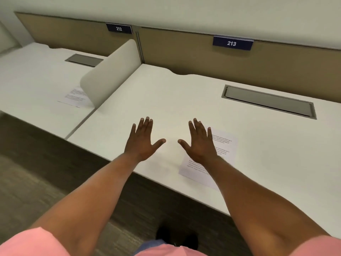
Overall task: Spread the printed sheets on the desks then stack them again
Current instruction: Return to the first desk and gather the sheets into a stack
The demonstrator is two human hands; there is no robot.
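Two white desks are seen side by side, split by a curved white divider at 11 o'clock. The nearer surface, under the sign 213, fills the middle and the 3 o'clock side; the farther surface, under the sign 212, lies at 10 o'clock. One printed sheet is laid flat on the nearer surface at 4 o'clock, partly covered by the right hand. A second printed sheet is laid flat on the farther surface, its right edge hidden behind the divider.

The left hand is held over bare surface at the centre, well apart from either sheet. On both hands the grip is spread, palms down, nothing pinched; whether either palm touches anything cannot be told.

The spreading is judged done or nearly done, one sheet per desk. The gathering and restacking are judged still to come.
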